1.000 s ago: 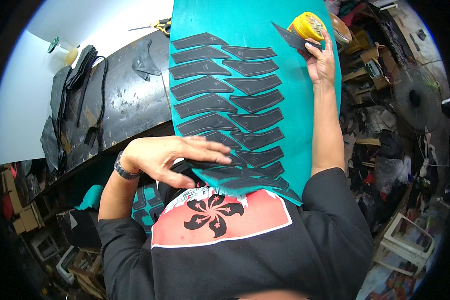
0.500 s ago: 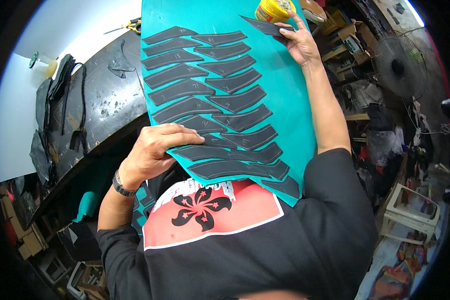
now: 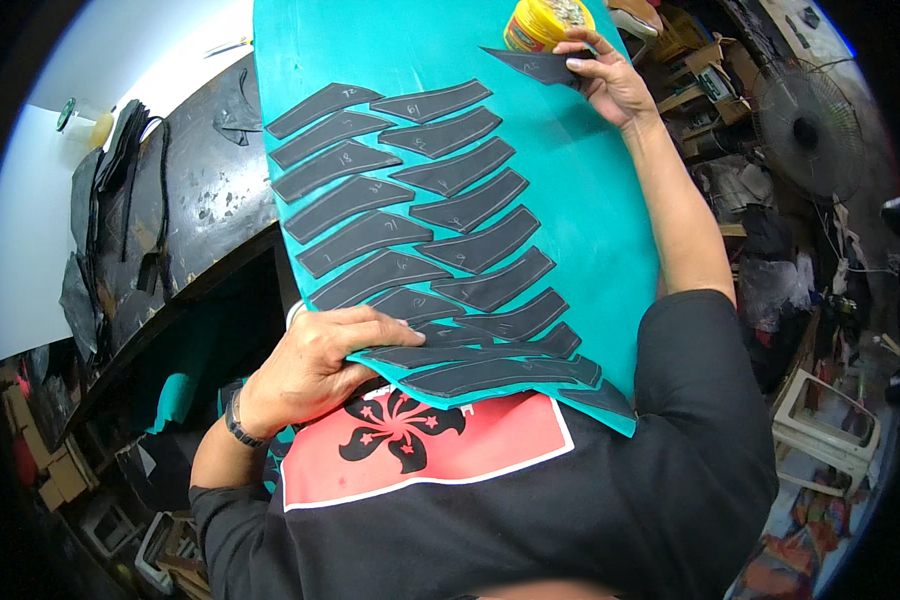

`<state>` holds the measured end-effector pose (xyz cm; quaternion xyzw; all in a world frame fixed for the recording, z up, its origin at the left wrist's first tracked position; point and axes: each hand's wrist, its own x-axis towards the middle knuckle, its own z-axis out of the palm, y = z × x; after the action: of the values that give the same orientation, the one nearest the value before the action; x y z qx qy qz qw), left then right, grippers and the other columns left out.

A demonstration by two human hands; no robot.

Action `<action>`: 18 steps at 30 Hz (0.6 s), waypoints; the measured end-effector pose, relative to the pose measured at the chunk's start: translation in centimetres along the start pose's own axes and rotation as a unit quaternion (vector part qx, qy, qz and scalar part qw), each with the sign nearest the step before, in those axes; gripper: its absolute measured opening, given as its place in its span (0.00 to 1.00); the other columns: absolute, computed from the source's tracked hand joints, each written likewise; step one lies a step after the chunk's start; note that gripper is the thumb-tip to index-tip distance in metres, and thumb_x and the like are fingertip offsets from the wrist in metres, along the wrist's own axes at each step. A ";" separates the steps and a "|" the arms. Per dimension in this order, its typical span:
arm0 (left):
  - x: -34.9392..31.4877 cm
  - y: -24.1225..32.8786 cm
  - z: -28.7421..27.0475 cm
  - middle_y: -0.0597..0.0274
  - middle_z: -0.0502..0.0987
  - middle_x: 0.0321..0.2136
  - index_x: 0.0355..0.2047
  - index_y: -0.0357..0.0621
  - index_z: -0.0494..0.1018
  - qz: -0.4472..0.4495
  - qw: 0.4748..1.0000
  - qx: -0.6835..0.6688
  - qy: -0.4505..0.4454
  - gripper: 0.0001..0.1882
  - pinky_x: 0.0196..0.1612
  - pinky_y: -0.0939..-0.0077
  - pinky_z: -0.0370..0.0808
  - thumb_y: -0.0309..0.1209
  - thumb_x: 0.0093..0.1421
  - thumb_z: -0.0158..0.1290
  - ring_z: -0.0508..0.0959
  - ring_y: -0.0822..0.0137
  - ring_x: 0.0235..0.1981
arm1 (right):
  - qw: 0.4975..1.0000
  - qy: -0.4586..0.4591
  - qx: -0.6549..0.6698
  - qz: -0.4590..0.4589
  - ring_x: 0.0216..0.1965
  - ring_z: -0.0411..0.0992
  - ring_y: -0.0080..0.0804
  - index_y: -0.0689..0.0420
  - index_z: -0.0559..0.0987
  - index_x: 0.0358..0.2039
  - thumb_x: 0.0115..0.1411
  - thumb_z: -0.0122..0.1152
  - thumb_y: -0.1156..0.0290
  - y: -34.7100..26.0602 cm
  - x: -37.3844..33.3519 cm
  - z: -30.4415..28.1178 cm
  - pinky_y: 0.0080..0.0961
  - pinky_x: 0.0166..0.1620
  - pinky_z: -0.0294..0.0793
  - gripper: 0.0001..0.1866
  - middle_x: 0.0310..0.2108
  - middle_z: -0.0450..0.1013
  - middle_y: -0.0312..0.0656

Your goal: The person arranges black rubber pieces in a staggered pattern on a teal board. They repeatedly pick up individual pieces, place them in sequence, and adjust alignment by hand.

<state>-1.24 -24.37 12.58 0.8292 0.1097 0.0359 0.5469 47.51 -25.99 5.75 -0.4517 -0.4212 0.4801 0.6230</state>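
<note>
- Counting the dark grey cut pieces (image 3: pixel 425 215) laid on the teal sheet (image 3: pixel 590 230), I make out about sixteen, set in two slanting columns like a herringbone; the lowest ones overlap, so the count there is not certain.
- One more dark piece (image 3: pixel 540 65) sits apart at the far end of the sheet, pinched in my right hand (image 3: pixel 610 80).
- One yellow tin (image 3: pixel 542 22) stands just behind that piece, its top open; I cannot tell what is inside.
- My right arm stretches straight out along the sheet's right edge, with the thumb and fingers closed on the piece's tip.
- My left hand (image 3: pixel 315 360) lies palm down, fingers loosely curled and spread, pressing on the near left corner of the sheet where the lowest pieces lie; it grips nothing.
- One dark band (image 3: pixel 238 425) circles the left wrist.
- The sheet rests against my chest at its near edge, over a black shirt with a red patch (image 3: pixel 420 450).
- To the left is a dark, scuffed worktop (image 3: pixel 210 200) with black straps (image 3: pixel 120 160) draped on it.
- A floor fan (image 3: pixel 805 125) stands at right among cluttered boxes, and a white stool (image 3: pixel 830 420) sits lower right.
</note>
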 end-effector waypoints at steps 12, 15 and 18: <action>0.4 -1.9 -3.5 0.52 0.82 0.42 0.48 0.37 0.80 0.087 0.989 -0.116 0.000 0.31 0.53 0.63 0.74 0.48 0.51 0.68 0.81 0.55 0.48 | 0.992 -0.070 0.091 0.054 0.46 0.78 0.29 0.53 0.72 0.58 0.58 0.64 0.82 1.6 2.4 9.7 0.29 0.52 0.81 0.27 0.44 0.78 0.40; 1.8 -3.7 -3.9 0.51 0.74 0.50 0.60 0.37 0.69 0.015 0.945 -0.248 0.215 0.25 0.49 0.66 0.77 0.39 0.68 0.53 0.79 0.60 0.50 | 0.988 -0.080 0.120 0.050 0.44 0.78 0.29 0.54 0.72 0.59 0.57 0.64 0.83 2.0 3.7 14.0 0.29 0.51 0.81 0.28 0.44 0.78 0.40; 3.5 -6.0 -4.6 0.50 0.65 0.58 0.68 0.40 0.54 -0.027 0.885 -0.294 0.360 0.28 0.50 0.69 0.80 0.35 0.72 0.46 0.78 0.62 0.52 | 0.991 -0.102 0.070 0.059 0.42 0.78 0.27 0.54 0.72 0.58 0.57 0.64 0.83 2.3 4.6 17.9 0.26 0.49 0.81 0.28 0.44 0.77 0.41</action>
<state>0.53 -17.19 8.74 0.5573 0.3061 0.3479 0.6890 30.68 -18.40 8.18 -0.3802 -0.4204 0.5878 0.5773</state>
